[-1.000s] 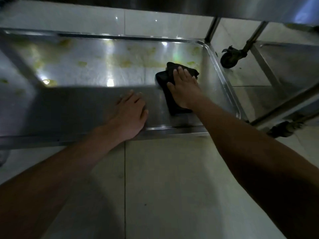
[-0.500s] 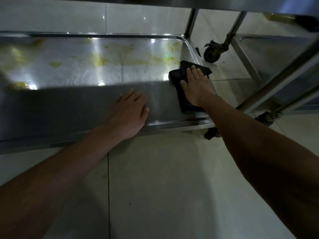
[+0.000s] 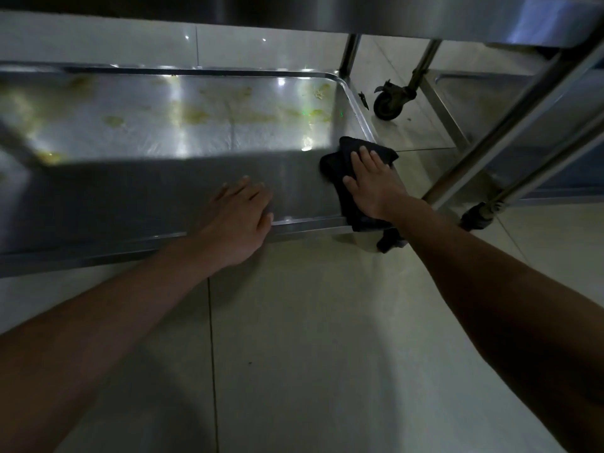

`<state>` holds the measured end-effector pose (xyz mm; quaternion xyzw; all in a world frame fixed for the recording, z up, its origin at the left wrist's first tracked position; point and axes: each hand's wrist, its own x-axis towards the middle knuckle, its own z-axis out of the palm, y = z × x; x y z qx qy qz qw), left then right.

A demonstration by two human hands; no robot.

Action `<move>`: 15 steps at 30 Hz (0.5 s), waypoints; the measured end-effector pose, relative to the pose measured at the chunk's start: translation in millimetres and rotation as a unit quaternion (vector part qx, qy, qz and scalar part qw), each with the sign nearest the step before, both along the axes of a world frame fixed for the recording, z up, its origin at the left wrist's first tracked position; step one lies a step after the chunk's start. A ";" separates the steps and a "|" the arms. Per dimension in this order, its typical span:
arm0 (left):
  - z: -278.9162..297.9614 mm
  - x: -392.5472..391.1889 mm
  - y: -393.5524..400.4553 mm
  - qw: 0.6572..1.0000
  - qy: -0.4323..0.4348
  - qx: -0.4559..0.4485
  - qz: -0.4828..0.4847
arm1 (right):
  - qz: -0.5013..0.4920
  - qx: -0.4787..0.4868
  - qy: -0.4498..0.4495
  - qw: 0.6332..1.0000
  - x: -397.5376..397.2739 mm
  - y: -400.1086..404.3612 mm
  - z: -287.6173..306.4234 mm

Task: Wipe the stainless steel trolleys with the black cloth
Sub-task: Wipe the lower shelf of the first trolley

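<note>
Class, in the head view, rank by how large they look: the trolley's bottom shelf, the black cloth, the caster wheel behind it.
1. bottom shelf
2. black cloth, partly hidden under the right hand
3. caster wheel, though it is farther away

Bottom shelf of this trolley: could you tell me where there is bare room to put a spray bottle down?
The shaded steel left of the left hand is bare, as is the strip between it and the black cloth. The right hand presses that cloth at the right end. Yellow stains cover the shelf's far half.
</note>
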<state>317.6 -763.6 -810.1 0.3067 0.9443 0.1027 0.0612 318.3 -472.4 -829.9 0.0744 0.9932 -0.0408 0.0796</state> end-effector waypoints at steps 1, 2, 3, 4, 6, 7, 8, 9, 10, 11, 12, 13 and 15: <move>-0.5 2.5 -4.1 1.000 0.003 -0.005 -0.006 | 0.001 -0.002 -0.007 1.000 2.6 -4.1 2.1; -0.7 4.8 -9.3 1.000 0.003 -0.010 -0.011 | 0.001 -0.005 -0.014 1.000 3.9 -7.2 1.3; -0.6 6.7 -14.7 1.000 0.001 -0.012 -0.015 | 0.004 -0.002 -0.021 1.000 5.9 -11.4 1.7; 0.0 8.0 -20.4 1.000 -0.002 -0.013 -0.018 | 0.007 0.000 -0.026 1.000 7.2 -15.2 1.7; 2.1 9.1 -34.5 1.000 0.003 -0.018 -0.022 | 0.013 0.012 -0.032 0.999 9.8 -25.2 1.7; 2.2 8.7 -42.2 0.999 0.010 -0.020 -0.026 | 0.013 0.015 -0.037 0.999 11.4 -31.3 2.6; 2.1 8.1 -49.9 0.999 0.017 -0.021 -0.031 | 0.014 0.018 -0.038 0.999 13.0 -37.9 2.6; 1.2 7.5 -57.4 0.999 0.022 -0.020 -0.034 | 0.017 0.018 -0.037 0.999 14.3 -44.9 2.8; 0.2 6.8 -64.9 0.999 0.027 -0.018 -0.037 | 0.020 0.017 -0.036 0.999 15.3 -52.2 3.1; -1.4 6.6 -72.6 0.999 0.032 -0.013 -0.038 | 0.020 0.016 -0.036 0.999 17.0 -61.4 5.0; -2.8 6.3 -78.9 0.998 0.040 -0.004 -0.038 | 0.022 0.016 -0.036 0.999 17.2 -67.9 4.3; -4.1 6.4 -86.7 0.998 0.046 0.007 -0.036 | 0.025 0.016 -0.033 0.999 17.8 -76.7 4.7; -6.7 6.2 -101.5 0.998 0.051 0.015 -0.032 | 0.030 0.017 -0.030 0.999 18.2 -93.4 4.8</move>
